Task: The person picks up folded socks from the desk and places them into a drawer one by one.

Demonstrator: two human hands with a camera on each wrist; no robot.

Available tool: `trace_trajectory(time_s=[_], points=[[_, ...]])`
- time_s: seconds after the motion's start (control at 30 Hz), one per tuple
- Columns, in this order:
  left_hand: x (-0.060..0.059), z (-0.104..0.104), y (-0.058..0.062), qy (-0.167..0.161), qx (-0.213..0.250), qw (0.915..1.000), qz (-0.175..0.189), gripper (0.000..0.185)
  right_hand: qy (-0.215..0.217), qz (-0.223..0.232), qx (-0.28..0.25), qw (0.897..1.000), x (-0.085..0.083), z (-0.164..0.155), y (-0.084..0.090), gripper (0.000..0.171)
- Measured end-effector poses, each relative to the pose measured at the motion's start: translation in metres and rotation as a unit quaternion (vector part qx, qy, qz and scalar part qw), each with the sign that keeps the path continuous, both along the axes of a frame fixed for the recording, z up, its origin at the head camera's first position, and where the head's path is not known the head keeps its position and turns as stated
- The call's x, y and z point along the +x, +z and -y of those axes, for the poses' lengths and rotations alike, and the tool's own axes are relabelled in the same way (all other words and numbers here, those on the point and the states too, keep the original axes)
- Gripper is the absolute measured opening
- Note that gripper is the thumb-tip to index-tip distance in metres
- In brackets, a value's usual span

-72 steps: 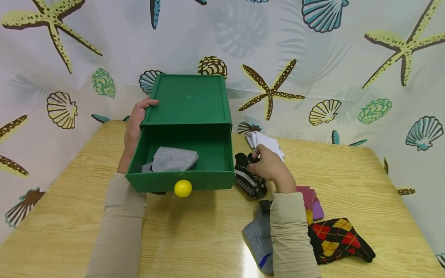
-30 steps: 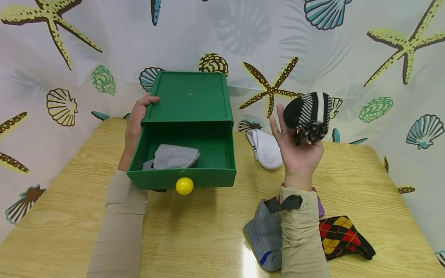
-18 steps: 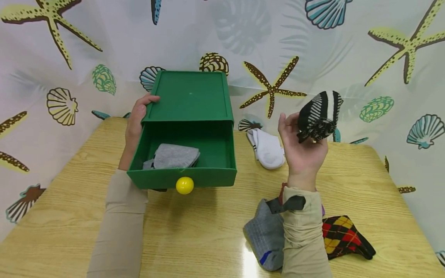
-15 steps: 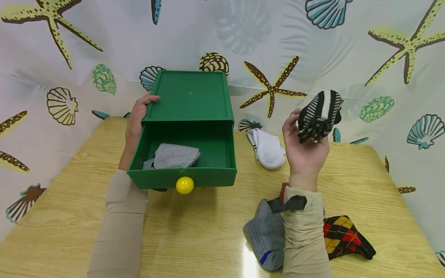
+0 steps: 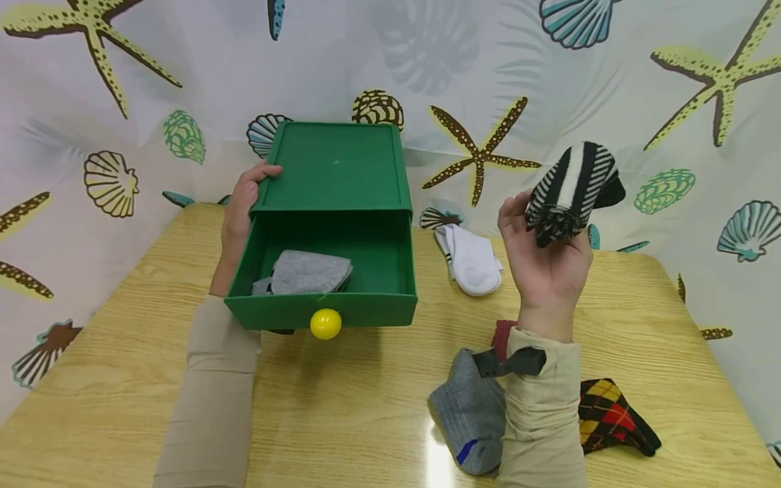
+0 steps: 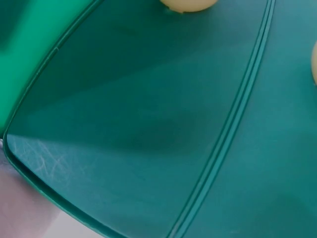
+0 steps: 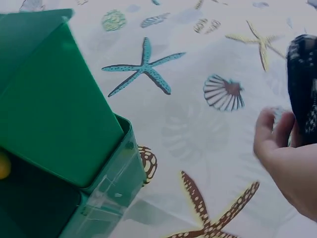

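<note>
My right hand (image 5: 549, 254) is raised palm-up above the table and holds a rolled black-and-white striped sock (image 5: 570, 190) in its fingers; the sock (image 7: 303, 89) shows at the right edge of the right wrist view. My left hand (image 5: 241, 203) grips the left side of the green drawer box (image 5: 334, 169). Its drawer (image 5: 323, 308) with a yellow knob (image 5: 325, 324) is pulled out, and a folded grey sock (image 5: 305, 273) lies inside. The left wrist view shows only green plastic (image 6: 148, 124) up close.
A white sock (image 5: 471, 261) lies on the wooden table (image 5: 342, 407) right of the drawer. A grey sock (image 5: 472, 413), a red-and-yellow argyle sock (image 5: 610, 417) and a dark red one (image 5: 502, 333) lie by my right forearm. A sea-print curtain (image 5: 427, 61) hangs behind.
My right hand picked the striped sock off the table, lifted it and turned palm-up; over the last half second it drifted slightly right and up. The left hand stayed on the box.
</note>
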State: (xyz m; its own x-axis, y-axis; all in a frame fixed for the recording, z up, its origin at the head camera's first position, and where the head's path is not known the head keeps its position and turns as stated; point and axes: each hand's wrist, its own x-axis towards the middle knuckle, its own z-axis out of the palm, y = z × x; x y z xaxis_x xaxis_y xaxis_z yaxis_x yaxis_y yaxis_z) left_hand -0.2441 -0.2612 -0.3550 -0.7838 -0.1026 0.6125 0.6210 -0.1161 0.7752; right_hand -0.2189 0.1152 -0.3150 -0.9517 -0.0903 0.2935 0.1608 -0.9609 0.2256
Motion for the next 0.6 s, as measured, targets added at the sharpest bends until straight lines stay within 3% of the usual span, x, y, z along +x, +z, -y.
trace_trajectory(time_s=[0.13,0.2,0.23,0.3,0.4,0.6], points=[[0.0,0.0,0.0,0.001,-0.002,1.0,0.004,0.036,-0.053,-0.068,0.104,0.991,0.009,0.007,0.009,0.026],[0.0,0.0,0.0,0.001,-0.002,1.0,0.004,0.037,-0.107,-0.111,0.174,0.973,0.013,0.014,0.014,0.03],[0.0,0.0,0.0,0.0,-0.001,1.0,0.004,0.037,-0.141,-0.129,0.213,0.958,0.014,0.017,0.015,0.032],[0.0,0.0,0.0,0.0,0.0,1.0,0.004,0.037,-0.211,-0.144,0.287,0.923,0.016,0.025,0.019,0.037],[0.0,0.0,0.0,-0.001,0.003,1.0,0.004,0.037,-0.296,-0.15,0.391,0.859,0.021,0.036,0.023,0.038],[0.001,0.0,0.0,-0.003,0.001,1.0,0.003,0.036,-0.409,-0.199,0.537,0.711,0.028,0.061,0.025,0.044]])
